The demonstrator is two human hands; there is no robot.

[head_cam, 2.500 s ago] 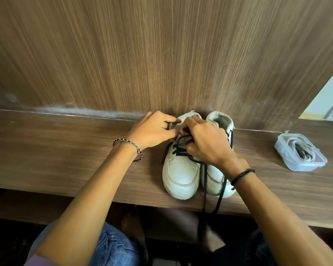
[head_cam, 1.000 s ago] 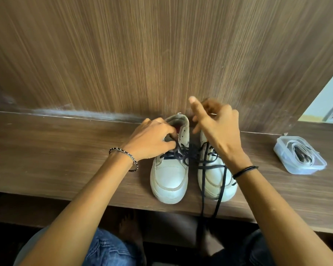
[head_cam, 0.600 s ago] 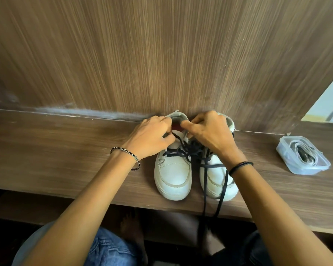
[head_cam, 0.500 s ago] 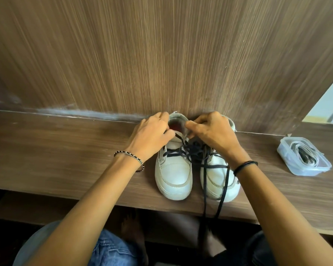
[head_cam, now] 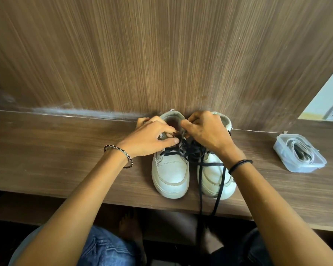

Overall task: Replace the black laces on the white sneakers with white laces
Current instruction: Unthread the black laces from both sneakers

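Pinching the black lace point(head_cam: 183, 150) at the top eyelets of the left sneaker point(head_cam: 169, 173), the left hand point(head_cam: 150, 139) closes thumb and forefinger on the strand. The right hand point(head_cam: 206, 133), above that sneaker's tongue, curls its fingers on the lace too. The right sneaker point(head_cam: 211, 177) sits just beside the left sneaker, with loose lace ends crossing its toe and hanging past the wooden ledge point(head_cam: 65, 150). Both toes face the person. Well right of the left sneaker sits a clear container point(head_cam: 281, 150) holding the white laces point(head_cam: 300, 152).
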